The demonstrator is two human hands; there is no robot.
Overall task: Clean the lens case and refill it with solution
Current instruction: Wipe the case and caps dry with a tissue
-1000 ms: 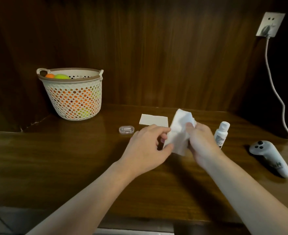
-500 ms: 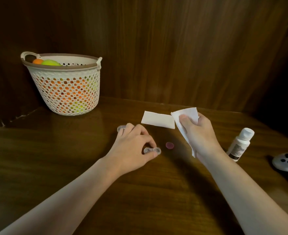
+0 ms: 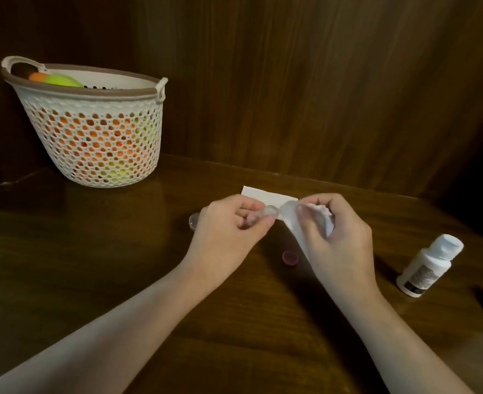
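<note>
- Lens case (image 3: 263, 216): clear, held just left of frame centre, above the table (image 3: 121, 265), pinched between thumb and fingers of the left hand (image 3: 229, 231).
- Change: half a second ago the case was low at the table surface under the left hand; it is now lifted and brought against the tissue (image 3: 300, 220).
- Right hand (image 3: 340, 237): closed around the bunched white tissue, a fold pushed toward the near well of the case. Contact looks likely, but blur hides whether the tissue is inside the well.
- Pink cap (image 3: 290, 257) lies on the table below the hands; a second clear piece (image 3: 194, 221) shows at the left hand's edge.
- Solution bottle (image 3: 431, 265), lower right of frame, stands capped and untouched.
- Judgement: wiping step is under way; refill not yet begun.
</note>
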